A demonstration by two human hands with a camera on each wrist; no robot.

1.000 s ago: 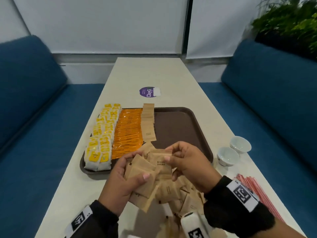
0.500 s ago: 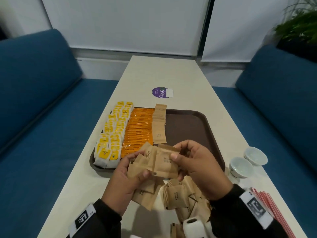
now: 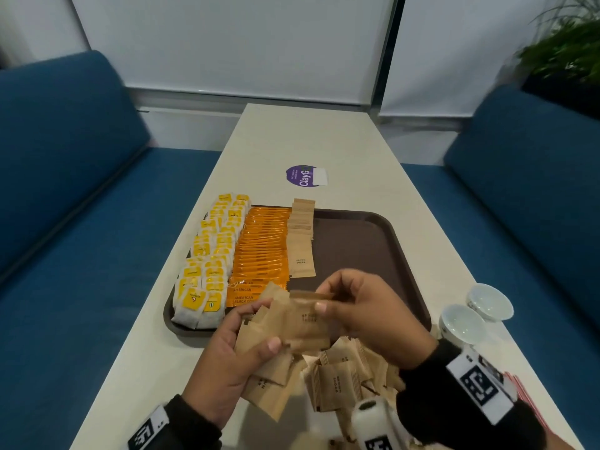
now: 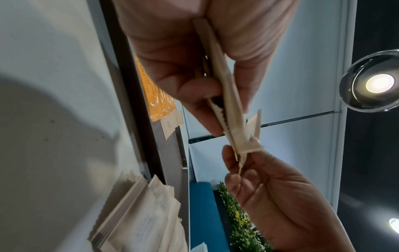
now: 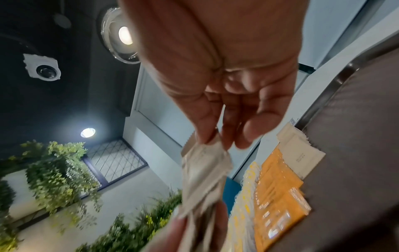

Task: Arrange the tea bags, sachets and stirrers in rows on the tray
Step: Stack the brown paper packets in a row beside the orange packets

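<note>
Above the tray's (image 3: pixel 383 235) near edge, the left hand (image 3: pixel 224 362) grips a fan of brown sugar sachets (image 3: pixel 276 349) while the right hand (image 3: pixel 367 313) pinches what looks like the top one (image 3: pixel 308 319), next to extend the half-built sachet row (image 3: pixel 302 238).

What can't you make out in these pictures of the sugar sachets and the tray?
- Count of brown sugar sachets in the left hand: head view, fanned and overlapping.
- Stirrers: head view, cut off by the right sleeve and the edge.
- Tray near edge: hidden behind both hands.
- Held sachets in the right wrist view: blurred.
</note>
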